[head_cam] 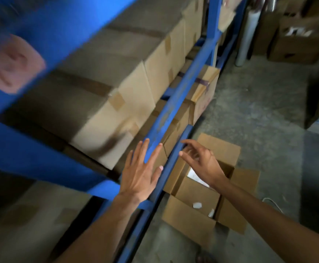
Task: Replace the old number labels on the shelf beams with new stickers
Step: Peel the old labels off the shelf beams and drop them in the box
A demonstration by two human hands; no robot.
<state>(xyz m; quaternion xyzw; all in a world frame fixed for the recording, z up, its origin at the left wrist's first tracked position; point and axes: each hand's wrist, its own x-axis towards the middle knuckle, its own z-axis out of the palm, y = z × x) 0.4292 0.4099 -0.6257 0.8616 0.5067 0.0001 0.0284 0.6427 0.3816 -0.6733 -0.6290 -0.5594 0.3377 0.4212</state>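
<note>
One pink label (12, 63), blurred, sits on the upper blue beam (63, 31), far up-left of both grips. Left hand (141, 175) flat against lower beam (175, 103), right hand (202, 160) loosely spread, holding nothing. No sticker in hand; progress unclear, likely work remains.

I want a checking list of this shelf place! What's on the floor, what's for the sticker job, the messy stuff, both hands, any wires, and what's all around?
Surface: grey concrete floor.
Job's things: blue shelf beam; pink label on a nearer beam, blurred, unreadable.
Clutter: open cardboard box on the floor, white scraps inside.
Grippers: left hand open, fingers spread, in front of the beam; right hand open, empty, above the box.
Cables: white cord on the floor.
Surroundings: taped cartons on shelves; more boxes behind.
</note>
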